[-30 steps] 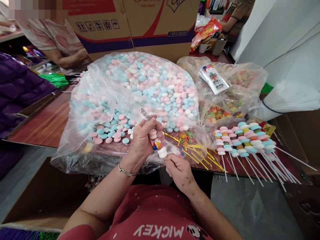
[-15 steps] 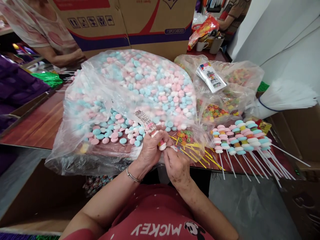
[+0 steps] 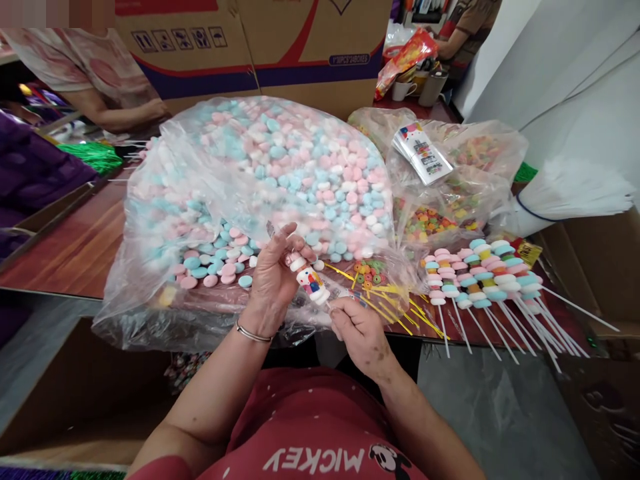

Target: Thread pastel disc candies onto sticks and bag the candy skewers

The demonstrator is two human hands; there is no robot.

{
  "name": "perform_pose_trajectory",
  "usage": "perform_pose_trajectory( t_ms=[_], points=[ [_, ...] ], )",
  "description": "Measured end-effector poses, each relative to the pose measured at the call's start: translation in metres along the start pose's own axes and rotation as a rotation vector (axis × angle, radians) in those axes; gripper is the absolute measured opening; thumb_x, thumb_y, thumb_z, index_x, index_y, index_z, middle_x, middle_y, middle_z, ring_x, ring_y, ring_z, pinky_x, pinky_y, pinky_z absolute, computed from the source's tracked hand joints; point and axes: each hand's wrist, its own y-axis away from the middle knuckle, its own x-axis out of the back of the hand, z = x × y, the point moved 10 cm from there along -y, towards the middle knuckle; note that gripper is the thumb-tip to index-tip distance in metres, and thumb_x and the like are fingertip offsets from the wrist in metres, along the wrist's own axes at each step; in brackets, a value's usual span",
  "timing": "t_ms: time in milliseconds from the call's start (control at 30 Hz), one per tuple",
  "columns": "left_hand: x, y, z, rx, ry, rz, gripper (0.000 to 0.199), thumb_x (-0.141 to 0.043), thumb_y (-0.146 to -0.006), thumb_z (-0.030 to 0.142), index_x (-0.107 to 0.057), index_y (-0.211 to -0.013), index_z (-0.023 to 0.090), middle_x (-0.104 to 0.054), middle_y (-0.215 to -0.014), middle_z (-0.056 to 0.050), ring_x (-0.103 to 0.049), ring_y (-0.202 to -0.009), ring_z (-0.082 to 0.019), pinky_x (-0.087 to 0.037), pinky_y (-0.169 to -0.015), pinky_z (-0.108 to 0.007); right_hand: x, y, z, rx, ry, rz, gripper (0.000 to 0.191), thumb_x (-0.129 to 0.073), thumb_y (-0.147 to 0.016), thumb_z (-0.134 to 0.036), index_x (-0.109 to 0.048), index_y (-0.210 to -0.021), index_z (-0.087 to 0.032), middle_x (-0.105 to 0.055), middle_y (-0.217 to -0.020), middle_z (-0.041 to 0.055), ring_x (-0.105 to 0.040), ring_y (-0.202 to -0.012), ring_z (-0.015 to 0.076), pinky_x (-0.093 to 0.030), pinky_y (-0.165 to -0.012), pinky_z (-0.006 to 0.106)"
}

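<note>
My right hand [image 3: 360,330] is closed in a pinch on the white stick of a candy skewer, just under its sweets. The candy skewer [image 3: 311,281] leans up to the left, in a clear printed wrapper with white sweets showing at its ends. My left hand [image 3: 275,277] is behind its upper end, palm towards me, with the fingers loosely spread and touching the wrapper. Beyond my hands lies a big clear bag [image 3: 300,147] of pink, blue and white candies. Yellow twist ties [image 3: 387,301] lie to the right, beside small ring-shaped sweets [image 3: 370,273].
Stacked candy skewers [image 3: 480,277] lie at right, sticks towards me. Behind them are bags of coloured rings [image 3: 430,223], a stack of printed wrappers [image 3: 423,153] and bundled white sticks [image 3: 575,193]. A large carton [image 3: 300,87] stands at the back. Other people sit at far left and far right.
My left hand has loosened its grip and shifted left, uncovering the wrapped skewer. My right hand has moved slightly right and down with the stick.
</note>
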Motion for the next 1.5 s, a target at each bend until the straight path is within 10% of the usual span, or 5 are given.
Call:
perform_pose_trajectory(
  t_ms=[500,767,1000,1200,1500],
  points=[
    [-0.02,0.019,-0.043,0.123,-0.01,-0.043,0.042,-0.087,-0.064,0.039,-0.063,-0.088,0.014,-0.052,-0.053,0.007,-0.044,-0.039,-0.005,-0.032,-0.036,-0.017,-0.03,-0.002,0.031,-0.36,-0.877,0.085,0.027,-0.07,-0.074,-0.042,-0.06,-0.073,-0.016,-0.034,-0.042,-0.0116,-0.022,-0.036,0.0023,-0.016,-0.038,0.019],
    [-0.018,0.034,-0.049,0.019,-0.114,-0.024,0.04,-0.089,-0.06,0.032,-0.063,-0.086,0.015,-0.06,-0.057,0.005,-0.055,-0.048,-0.008,-0.045,-0.048,-0.019,-0.01,-0.009,0.036,-0.219,-0.555,0.16,0.034,-0.064,-0.081,-0.051,-0.057,-0.076,-0.018,-0.033,-0.051,-0.0092,-0.025,-0.044,0.0043,-0.019,-0.042,0.021],
    [0.004,-0.001,-0.006,-0.011,-0.058,0.054,0.053,-0.075,-0.069,0.063,-0.067,-0.086,0.014,-0.074,-0.082,-0.008,-0.072,-0.08,-0.024,-0.057,-0.077,-0.036,-0.005,-0.009,0.032,-0.252,-0.55,0.044,0.034,-0.063,-0.081,-0.049,-0.055,-0.069,-0.018,-0.038,-0.047,-0.0086,-0.025,-0.041,0.0041,-0.017,-0.04,0.02],
    [-0.004,-0.003,-0.002,0.008,-0.005,0.023,0.032,-0.085,-0.067,0.034,-0.065,-0.08,0.015,-0.059,-0.056,0.005,-0.058,-0.048,-0.009,-0.047,-0.047,-0.02,-0.018,-0.008,0.031,-0.285,-0.43,-0.069,0.031,-0.053,-0.085,-0.049,-0.056,-0.078,-0.019,-0.043,-0.048,-0.0083,-0.03,-0.039,0.0054,-0.022,-0.039,0.02],
    [-0.01,0.002,0.002,-0.012,0.046,0.073,0.028,-0.083,-0.072,0.028,-0.058,-0.068,0.015,-0.042,-0.048,0.009,-0.041,-0.039,-0.003,-0.034,-0.037,-0.016,0.002,0.011,-0.014,0.248,0.543,0.126,0.028,-0.036,-0.097,-0.026,-0.055,-0.076,-0.02,-0.05,-0.053,-0.0027,-0.044,-0.048,0.0103,-0.03,-0.05,0.024]
  ],
)
